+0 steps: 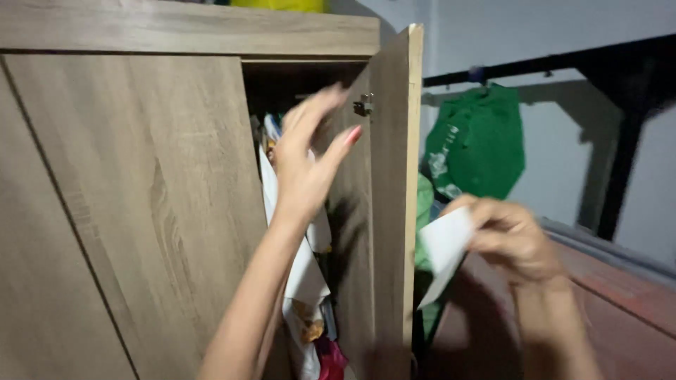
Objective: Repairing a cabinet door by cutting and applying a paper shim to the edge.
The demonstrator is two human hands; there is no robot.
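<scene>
A tall wooden cupboard with a pale oak grain fills the left, its right-hand door swung open on a metal hinge. Behind it stands a plain white wall in dim, cool light. A dark rail crosses the wall, a green bag hanging from it. A reddish-brown surface lies at the near right.

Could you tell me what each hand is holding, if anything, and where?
The right hand pinches a white paper by its upper right edge; the left hand holds nothing.
</scene>
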